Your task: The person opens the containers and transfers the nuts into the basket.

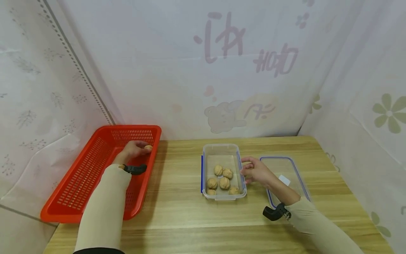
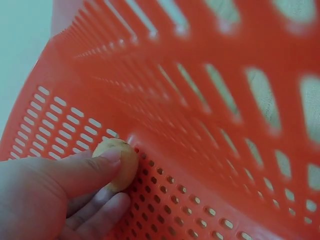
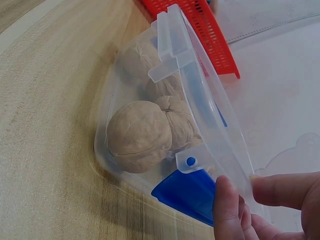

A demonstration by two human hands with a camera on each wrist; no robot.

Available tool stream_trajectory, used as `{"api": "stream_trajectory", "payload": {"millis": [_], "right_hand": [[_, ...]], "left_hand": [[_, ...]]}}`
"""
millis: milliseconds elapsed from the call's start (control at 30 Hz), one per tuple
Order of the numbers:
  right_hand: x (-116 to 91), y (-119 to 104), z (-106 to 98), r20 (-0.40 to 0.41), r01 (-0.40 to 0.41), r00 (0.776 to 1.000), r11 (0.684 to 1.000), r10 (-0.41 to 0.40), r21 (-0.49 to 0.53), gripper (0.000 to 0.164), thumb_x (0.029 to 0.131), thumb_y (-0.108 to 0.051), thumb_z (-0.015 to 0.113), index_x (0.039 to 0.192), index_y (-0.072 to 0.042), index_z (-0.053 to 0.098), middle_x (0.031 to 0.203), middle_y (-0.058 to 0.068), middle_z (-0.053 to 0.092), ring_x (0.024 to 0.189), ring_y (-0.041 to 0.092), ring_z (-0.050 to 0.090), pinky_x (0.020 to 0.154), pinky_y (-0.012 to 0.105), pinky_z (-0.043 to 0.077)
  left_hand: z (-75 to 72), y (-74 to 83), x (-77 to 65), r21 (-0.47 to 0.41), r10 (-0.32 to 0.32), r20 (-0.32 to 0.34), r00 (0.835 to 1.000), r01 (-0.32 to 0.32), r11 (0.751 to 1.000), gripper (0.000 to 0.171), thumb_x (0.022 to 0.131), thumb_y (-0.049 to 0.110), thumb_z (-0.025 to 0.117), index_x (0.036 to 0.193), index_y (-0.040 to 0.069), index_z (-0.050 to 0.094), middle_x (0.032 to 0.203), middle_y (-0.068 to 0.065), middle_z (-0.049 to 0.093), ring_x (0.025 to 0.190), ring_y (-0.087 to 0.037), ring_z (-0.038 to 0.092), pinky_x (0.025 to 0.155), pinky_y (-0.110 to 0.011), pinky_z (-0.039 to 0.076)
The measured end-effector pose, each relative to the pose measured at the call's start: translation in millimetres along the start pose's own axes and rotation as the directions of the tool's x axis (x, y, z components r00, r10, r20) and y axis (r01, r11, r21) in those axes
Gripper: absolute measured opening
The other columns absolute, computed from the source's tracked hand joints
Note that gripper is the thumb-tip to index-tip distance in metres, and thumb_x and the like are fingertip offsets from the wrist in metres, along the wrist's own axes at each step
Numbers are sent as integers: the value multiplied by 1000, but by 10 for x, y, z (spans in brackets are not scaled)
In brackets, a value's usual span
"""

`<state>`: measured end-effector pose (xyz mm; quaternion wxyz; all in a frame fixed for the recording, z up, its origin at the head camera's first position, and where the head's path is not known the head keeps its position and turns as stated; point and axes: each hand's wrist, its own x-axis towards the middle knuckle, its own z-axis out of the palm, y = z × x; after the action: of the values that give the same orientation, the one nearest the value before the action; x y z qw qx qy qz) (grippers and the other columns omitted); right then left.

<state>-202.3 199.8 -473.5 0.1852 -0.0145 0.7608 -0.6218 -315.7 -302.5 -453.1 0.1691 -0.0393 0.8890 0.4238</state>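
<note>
In the red basket, my left hand pinches a walnut between thumb and fingers, near the basket's far right corner. Several walnuts lie in a clear plastic container with blue latches, which stands uncovered at the middle of the table. At this container's right side is my right hand, its fingers loosely spread and fingertips touching the rim and the side by a blue latch. No walnut shows in the right hand.
A clear lid with a blue seal lies flat on the table, partly beneath the right forearm. The wooden table meets printed white curtains at its back and sides. The basket stands at the table's left.
</note>
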Motion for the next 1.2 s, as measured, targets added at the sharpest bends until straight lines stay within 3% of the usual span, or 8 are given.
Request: {"api": "stream_trajectory", "payload": {"millis": [367,533,667,767,1200], "right_hand": [[-16,0,-3,11,3,1000,1000,-3,8,51,101,2,58,147,7,37,102,12,59,83,19,63,65,33,61],[-10,3,-7,5,0,1000,1000,0,9,51,101,2,58,147,7,37,102,13,59,82,19,62,64,31,60],[-8,4,-4,7,1,1000,1000,-1,8,51,101,2,58,147,8,37,102,13,60,81,19,62,63,31,60],[-9,0,-1,12,3,1000,1000,-3,5,51,101,3,57,147,8,36,102,13,60,82,19,63,63,30,60],[6,-9,-15,8,-4,1000,1000,4,0,51,101,2,58,147,7,37,102,13,61,85,18,64,66,34,61]], "left_hand": [[-103,31,-53,-20,51,61,997,-49,999,64,103,26,63,148,-13,39,146,-33,45,127,-44,53,108,-52,45],[-195,135,-101,54,72,62,995,-76,996,59,107,28,52,149,-12,38,147,-33,43,131,-46,47,108,-55,43],[-243,274,-157,180,106,46,993,-113,977,58,109,29,49,149,-11,38,150,-35,40,137,-50,39,111,-61,37],[-262,363,-188,227,147,44,988,-153,962,59,109,30,49,148,-12,39,149,-36,40,138,-52,37,111,-63,35],[-285,705,-421,326,256,55,965,-260,909,62,109,32,49,153,-10,33,154,-34,34,141,-52,33,113,-65,31]]}}
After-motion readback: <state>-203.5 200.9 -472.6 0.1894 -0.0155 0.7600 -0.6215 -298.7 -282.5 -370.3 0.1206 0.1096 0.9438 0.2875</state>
